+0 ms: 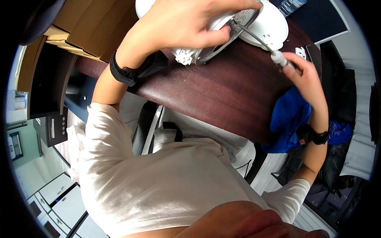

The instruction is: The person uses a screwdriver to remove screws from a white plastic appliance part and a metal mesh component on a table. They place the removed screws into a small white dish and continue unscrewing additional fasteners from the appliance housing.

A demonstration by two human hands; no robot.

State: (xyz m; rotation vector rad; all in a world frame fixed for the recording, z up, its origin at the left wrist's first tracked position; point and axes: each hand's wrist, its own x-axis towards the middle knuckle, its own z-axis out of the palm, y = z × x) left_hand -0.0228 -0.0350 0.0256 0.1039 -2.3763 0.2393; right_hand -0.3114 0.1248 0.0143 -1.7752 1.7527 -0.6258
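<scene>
Round white fixture (pixel 222 33) tipped on edge at the far side of the dark counter (pixel 222 91) — clamped steady by left hand (pixel 178 23), underside turned toward screwdriver (pixel 258 37) pinched in right hand (pixel 305 75) fingers — blue cloth (pixel 287 115) beside

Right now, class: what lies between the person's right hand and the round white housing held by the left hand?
In the head view, only the screwdriver spans that stretch, running from the right hand to the housing gripped by the left hand.

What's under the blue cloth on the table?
The blue cloth drapes over the dark wooden table edge, beneath the right hand holding a screwdriver. Anything underneath it is covered.
</scene>
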